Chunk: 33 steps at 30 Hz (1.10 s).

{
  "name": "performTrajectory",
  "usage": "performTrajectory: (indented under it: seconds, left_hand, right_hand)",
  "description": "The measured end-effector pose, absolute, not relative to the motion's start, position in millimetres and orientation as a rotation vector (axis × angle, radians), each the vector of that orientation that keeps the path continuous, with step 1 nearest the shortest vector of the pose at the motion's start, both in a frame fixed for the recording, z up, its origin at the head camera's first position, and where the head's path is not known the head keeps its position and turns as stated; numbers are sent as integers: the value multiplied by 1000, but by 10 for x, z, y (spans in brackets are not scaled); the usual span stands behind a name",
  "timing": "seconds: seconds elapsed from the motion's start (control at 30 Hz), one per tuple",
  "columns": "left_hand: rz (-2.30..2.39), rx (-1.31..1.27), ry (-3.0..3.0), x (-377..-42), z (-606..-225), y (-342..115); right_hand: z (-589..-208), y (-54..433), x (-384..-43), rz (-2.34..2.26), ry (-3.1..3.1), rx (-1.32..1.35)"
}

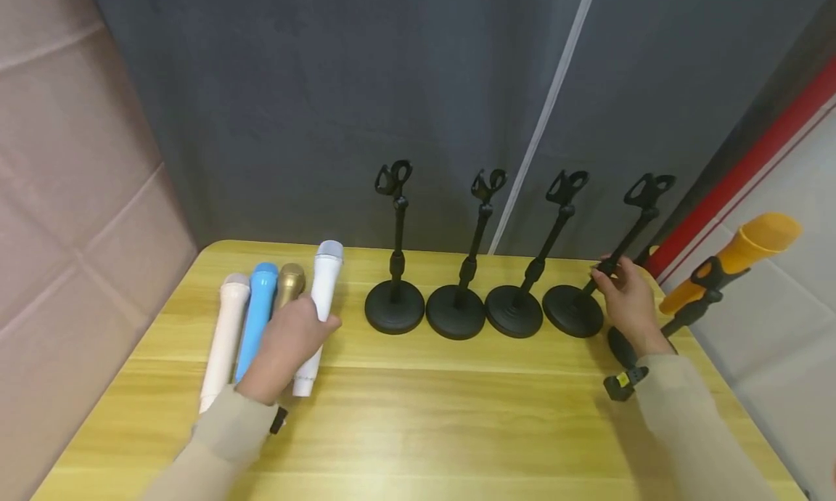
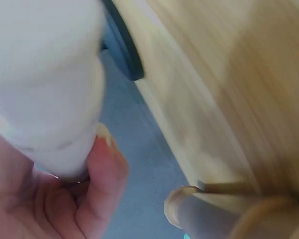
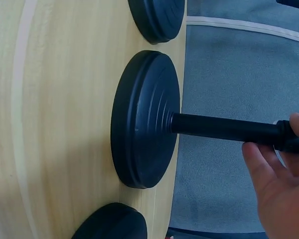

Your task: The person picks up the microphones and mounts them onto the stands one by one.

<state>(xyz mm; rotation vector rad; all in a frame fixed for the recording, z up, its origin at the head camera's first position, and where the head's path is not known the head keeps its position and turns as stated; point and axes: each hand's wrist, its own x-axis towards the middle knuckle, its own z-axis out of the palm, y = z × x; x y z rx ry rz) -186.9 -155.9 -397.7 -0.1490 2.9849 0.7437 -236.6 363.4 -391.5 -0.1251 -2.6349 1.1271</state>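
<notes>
My left hand (image 1: 294,341) grips a white microphone (image 1: 324,279) with a grey head, tilted over the left part of the table. In the left wrist view the white microphone (image 2: 45,84) fills the upper left, with the thumb and fingers round it. On the right, my right hand (image 1: 630,301) holds the pole of a black microphone stand (image 1: 573,312) whose clip holds nothing. The right wrist view shows its round base (image 3: 147,119) and the fingers (image 3: 261,167) at the pole's collar.
Beside the left hand lie a pale microphone (image 1: 225,341), a blue one (image 1: 261,298) and a gold one (image 1: 290,279). Several more black stands (image 1: 395,306) line the back of the wooden table (image 1: 418,428). An orange microphone (image 1: 738,258) sits in the rightmost stand, near the wall.
</notes>
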Motion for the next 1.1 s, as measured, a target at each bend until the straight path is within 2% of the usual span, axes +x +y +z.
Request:
performTrajectory:
  seconds: [0.33,1.1]
  left_hand:
    - [1032,-71,2970,-1678,-3915,-1525]
    - [1240,-23,2891,-1594,-3900,-1370]
  right_hand:
    - [-3965,3595,-2240,1094,-2563,-26]
    - [-3929,3384,-1674,994,-2582,-12]
